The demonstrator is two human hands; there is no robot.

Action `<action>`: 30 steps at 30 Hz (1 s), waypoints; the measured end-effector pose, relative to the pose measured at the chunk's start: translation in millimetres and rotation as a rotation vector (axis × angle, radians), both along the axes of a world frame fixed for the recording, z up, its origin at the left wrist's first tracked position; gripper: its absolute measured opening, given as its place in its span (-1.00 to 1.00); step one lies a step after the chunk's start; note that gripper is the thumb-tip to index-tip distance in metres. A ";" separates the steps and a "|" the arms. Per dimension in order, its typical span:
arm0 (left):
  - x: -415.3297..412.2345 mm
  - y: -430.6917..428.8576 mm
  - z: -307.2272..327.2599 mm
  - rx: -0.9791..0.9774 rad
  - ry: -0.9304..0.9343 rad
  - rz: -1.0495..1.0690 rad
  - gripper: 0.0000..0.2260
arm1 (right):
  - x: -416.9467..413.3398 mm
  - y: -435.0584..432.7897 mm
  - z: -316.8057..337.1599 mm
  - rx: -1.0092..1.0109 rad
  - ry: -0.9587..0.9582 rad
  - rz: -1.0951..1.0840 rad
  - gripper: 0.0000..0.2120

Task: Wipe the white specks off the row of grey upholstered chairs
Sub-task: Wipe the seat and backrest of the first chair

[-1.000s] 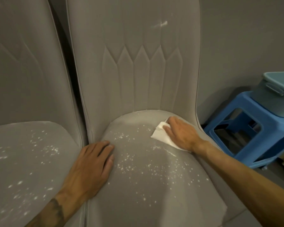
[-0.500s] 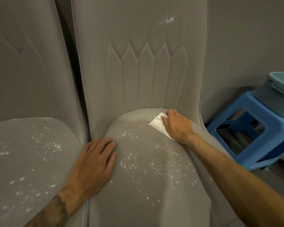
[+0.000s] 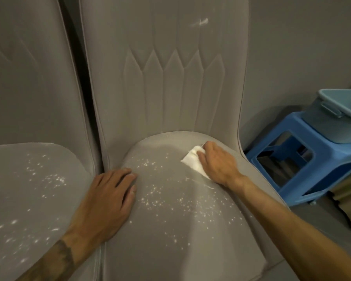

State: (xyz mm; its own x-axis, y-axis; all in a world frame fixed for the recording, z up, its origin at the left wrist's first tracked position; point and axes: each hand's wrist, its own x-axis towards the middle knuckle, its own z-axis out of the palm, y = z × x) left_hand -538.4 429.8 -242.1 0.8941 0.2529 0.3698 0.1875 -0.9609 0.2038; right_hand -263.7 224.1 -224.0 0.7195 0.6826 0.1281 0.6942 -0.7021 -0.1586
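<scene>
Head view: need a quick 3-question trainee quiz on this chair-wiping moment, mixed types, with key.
1. True or false: the left hand holds the cloth.
2. What stands to the right of the seat being wiped? A. blue stool B. red bucket C. broom
3. Fill in: besides the specks on the seat, a white streak marks the ____.

Key
1. False: the right hand holds it; the left hand lies flat on the seat's edge.
2. A
3. backrest
</scene>
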 end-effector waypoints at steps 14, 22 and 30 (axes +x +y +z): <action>2.2 2.6 -5.2 0.003 -0.022 -0.018 -0.61 | -47.7 -49.2 0.6 -0.002 0.030 0.026 -0.72; 2.3 1.8 -4.9 0.022 -0.031 -0.021 -0.62 | -20.9 -93.1 15.4 -0.011 0.017 -0.305 -0.70; 2.2 1.9 -5.0 0.021 -0.021 -0.017 -0.61 | -33.7 -131.6 18.7 -0.040 0.058 -0.204 -0.73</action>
State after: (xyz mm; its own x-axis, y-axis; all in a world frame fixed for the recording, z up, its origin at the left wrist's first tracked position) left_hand -536.2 431.7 -247.2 0.8899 0.2301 0.3940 0.1673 -0.9679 0.1873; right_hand -297.5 92.5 -205.3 0.8485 0.5260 0.0578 0.5278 -0.8335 -0.1632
